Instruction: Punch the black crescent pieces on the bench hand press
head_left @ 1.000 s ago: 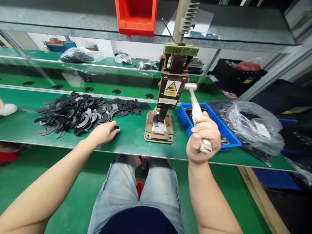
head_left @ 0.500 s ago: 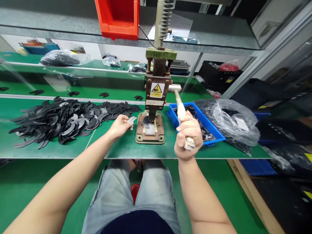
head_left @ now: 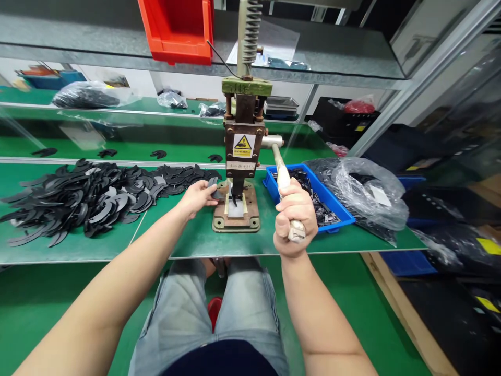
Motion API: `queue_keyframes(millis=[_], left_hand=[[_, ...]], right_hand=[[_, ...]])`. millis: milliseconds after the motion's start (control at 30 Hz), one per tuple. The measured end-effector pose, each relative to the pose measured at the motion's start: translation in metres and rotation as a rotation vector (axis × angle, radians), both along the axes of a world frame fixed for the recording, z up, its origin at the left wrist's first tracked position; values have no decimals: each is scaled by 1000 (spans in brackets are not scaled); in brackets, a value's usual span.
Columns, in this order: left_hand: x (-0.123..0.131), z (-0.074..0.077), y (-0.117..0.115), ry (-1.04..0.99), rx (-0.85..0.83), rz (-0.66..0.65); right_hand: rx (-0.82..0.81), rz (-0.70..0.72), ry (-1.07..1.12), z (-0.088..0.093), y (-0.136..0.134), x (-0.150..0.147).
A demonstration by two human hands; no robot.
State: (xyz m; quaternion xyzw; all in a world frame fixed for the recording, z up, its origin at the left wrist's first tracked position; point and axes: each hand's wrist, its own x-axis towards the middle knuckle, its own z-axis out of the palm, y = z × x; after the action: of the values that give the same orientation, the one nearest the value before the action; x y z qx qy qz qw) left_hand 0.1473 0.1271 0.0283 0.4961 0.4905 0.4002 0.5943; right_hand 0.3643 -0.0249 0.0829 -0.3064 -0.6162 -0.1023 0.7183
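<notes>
My left hand [head_left: 199, 198] pinches a curved dark plastic piece [head_left: 213, 191] at the left edge of the press base [head_left: 250, 223]. My right hand [head_left: 295, 216] is wrapped around the taped lever handle [head_left: 281, 168] of the hand press [head_left: 243, 137], which stands in the middle. Under the press ram [head_left: 237, 189], a thin dark curved piece [head_left: 234, 200] shows nearly edge-on above a pale block [head_left: 235, 210]. Whether the ram touches that piece I cannot tell. A large heap of dark crescent-shaped pieces [head_left: 97, 196] lies left of my left hand.
Right of the press sits a blue tray [head_left: 340, 209] of small dark parts, beside a clear plastic bag [head_left: 364, 196]. Several curved pieces [head_left: 158, 154] lie in a row behind the heap. A red bin [head_left: 180, 55] hangs over the shelf edge above.
My left hand has brought its curved piece right, to the press base. The piece under the ram has turned from flatter to nearly edge-on. My right hand keeps its grip on the lever.
</notes>
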Motion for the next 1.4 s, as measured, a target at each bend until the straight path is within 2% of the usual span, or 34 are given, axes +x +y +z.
queue_keyframes(millis=[100, 200, 500, 833, 1033, 1133, 1233, 1333, 1400], left_hand=[[-12, -4, 3, 225, 77, -151], [-10, -6, 3, 346, 149, -255], [4, -8, 13, 346, 176, -306], [8, -11, 33, 259, -113, -371], [9, -6, 36, 218, -305, -372], [10, -4, 30, 169, -343, -348], [11, -3, 20, 126, -318, -324], [9, -1, 6, 98, -251, -287], [2, 2, -7, 91, -188, -258]], right_hand=[[18, -5, 20, 1, 1, -2], [22, -17, 30, 1, 2, -3], [-9, -58, 24, 0, 0, -2], [19, -53, 81, 2, 5, -8], [57, -53, 91, 2, 7, -9], [89, 3, 71, 22, 11, -8], [106, 52, 54, 68, 24, -2], [40, 81, -6, 117, 42, 13], [9, 73, -9, 128, 50, 24]])
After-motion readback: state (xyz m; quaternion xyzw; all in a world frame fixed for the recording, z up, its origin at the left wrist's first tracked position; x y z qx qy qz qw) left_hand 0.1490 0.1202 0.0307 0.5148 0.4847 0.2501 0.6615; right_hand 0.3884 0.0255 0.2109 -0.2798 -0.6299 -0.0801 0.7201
